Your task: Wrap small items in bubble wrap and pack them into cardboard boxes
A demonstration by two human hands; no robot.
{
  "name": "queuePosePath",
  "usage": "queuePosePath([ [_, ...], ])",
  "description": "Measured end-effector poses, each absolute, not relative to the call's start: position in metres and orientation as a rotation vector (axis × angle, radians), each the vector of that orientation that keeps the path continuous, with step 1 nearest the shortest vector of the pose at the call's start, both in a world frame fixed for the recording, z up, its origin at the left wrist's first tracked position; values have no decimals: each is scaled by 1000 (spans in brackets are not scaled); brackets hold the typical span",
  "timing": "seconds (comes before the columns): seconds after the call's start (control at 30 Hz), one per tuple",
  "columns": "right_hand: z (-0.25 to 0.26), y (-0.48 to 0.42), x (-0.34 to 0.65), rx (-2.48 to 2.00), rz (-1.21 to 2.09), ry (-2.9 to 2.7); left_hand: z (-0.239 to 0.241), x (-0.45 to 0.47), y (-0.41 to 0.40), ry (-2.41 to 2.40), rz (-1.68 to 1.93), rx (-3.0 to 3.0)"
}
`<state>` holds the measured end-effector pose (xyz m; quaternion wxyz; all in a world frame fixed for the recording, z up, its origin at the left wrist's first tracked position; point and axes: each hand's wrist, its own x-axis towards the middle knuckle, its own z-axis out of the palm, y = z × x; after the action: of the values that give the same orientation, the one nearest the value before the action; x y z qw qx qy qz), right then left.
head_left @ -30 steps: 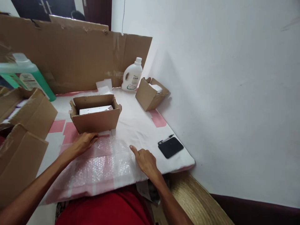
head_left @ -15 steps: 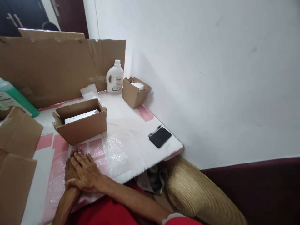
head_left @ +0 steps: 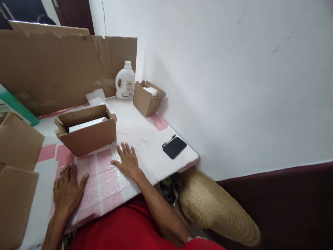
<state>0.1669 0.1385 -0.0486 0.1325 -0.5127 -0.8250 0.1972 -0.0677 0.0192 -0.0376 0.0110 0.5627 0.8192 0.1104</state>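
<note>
A sheet of clear bubble wrap lies flat on the pink-and-white table top in front of me. My left hand rests palm down on its left edge, fingers spread. My right hand presses flat on its right part, fingers stretched out. Neither hand holds anything. Just behind the wrap stands an open cardboard box with a white flat item inside.
A white plastic bottle and a small open cardboard box stand at the back near the wall. A black wallet-like case with a pen lies at the right edge. Cardboard sheets line the back; more boxes stand left. A straw hat lies below.
Half a second ago both hands were stacked on the left of the bubble wrap. Now they lie apart: the right hand has slid to the right, the left stays left. The view shifted slightly.
</note>
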Motion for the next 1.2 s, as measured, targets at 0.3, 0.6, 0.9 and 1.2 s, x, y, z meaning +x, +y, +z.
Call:
queuePosePath([
  [0.3, -54, 147, 186, -1696, 479, -2298, -40, -108, 2, 2666, 414, 1519],
  [0.6, -54, 107, 267, -850, 303, -2828, -44, -103, -63, 2074, 507, 2450],
  [0.9, -71, 82, 314, -623, 206, -2917, -53, -123, -115, 1837, 494, 2649],
  [1.2, -66, 88, 314, -632, 517, -2658, -32, -152, -101, 1956, 858, 2155],
])
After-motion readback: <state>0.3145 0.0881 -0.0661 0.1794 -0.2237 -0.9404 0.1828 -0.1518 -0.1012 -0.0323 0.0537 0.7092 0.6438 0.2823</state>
